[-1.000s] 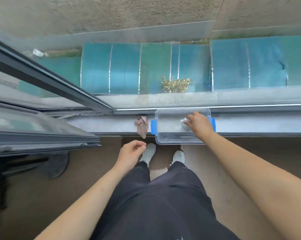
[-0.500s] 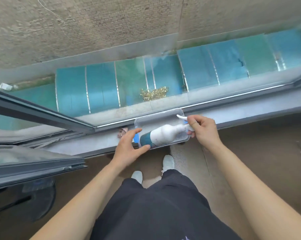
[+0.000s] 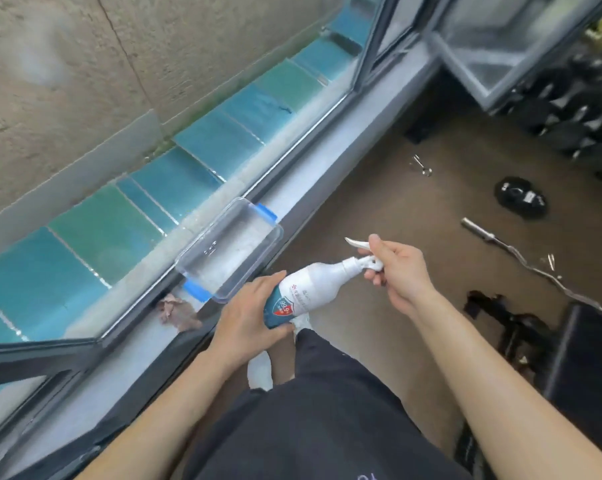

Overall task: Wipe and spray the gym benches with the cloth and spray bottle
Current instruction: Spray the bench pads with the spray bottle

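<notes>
Bench [image 3: 583,368], black and padded, sits at the right edge. Clear plastic container [image 3: 230,251] with blue clips rests on the windowsill [image 3: 313,202], nothing visible inside. Spray bottle [image 3: 310,289] lies tilted between both hands: left hand [image 3: 247,320] wrapped around its base, right hand [image 3: 396,271] closed on the trigger head. Crumpled cloth [image 3: 176,311] lies on the sill beside the container.

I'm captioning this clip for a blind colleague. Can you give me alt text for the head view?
Both hands hold a white spray bottle sideways: left hand on its base, right hand at the nozzle. Beside them, a clear container and crumpled cloth sit on a windowsill.
</notes>
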The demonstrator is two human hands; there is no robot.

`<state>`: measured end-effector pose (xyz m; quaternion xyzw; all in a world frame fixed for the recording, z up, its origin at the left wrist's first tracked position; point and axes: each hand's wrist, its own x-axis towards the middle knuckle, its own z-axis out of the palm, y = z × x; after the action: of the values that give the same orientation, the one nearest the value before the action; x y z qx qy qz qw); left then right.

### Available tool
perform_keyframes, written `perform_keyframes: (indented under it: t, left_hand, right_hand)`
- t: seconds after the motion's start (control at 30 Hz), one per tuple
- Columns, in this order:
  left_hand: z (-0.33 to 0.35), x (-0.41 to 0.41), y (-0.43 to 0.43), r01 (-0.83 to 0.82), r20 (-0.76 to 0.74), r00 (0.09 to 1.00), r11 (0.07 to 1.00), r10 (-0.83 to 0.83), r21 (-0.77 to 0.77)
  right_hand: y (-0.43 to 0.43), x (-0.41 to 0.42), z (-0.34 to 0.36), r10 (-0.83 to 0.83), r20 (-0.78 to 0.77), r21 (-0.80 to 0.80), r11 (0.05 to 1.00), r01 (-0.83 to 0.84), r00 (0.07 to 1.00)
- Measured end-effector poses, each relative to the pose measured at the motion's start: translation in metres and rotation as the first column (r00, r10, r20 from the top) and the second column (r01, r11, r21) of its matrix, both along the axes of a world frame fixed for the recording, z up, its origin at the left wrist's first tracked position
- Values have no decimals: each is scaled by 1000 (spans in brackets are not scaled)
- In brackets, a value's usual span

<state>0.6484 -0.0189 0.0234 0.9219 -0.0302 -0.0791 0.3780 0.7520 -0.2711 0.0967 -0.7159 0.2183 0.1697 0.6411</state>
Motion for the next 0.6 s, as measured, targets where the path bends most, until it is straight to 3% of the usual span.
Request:
perform_keyframes:
  t: [0.1,0.23,0.4,0.5,0.6]
  left_hand:
    - [0,-6,-23,111,0,994,994,-111,-5]
    - [4,-22,-72,289,-38,956,957,-290,-32]
    - [15,-51,-155,474,-88,873,876,-480,-88]
    - [25,-73,-213,576,-90,805,809,-586,-118]
    - [32,-100,-279,660,-102,736,743,-669,-112]
  right_hand:
    - [-31,-49,1,-212,1,-12,977,212,977]
    - [-71,-119,-5,-487,31,4,874,487,873]
    - [-116,-206,-14,-692,118,186,720,669,712]
    - [-152,-253,-16,-776,145,197,631,750,614]
    - [-202,-292,-21,-876,125,210,481,851,465]
